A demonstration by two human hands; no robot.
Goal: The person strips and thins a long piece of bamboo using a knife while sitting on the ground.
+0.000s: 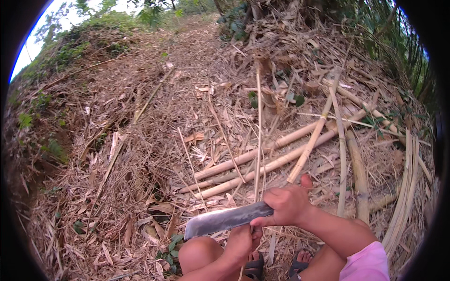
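Note:
My right hand [287,204] is closed around the handle of a broad steel chopping knife [220,220], whose blade points left across my knee. Below the blade my left hand [241,242] grips a thin pale bamboo strip [258,140] that rises straight up and away from me. The knife's edge rests against the strip just above my left hand. My bare knees and sandalled feet show at the bottom edge.
Several cut bamboo poles [262,161] lie crossed on the ground ahead, with split strips [407,187] curving at the right. Dry leaves and husks cover a slope [117,140] rising to the left. Green bamboo stands at the far right.

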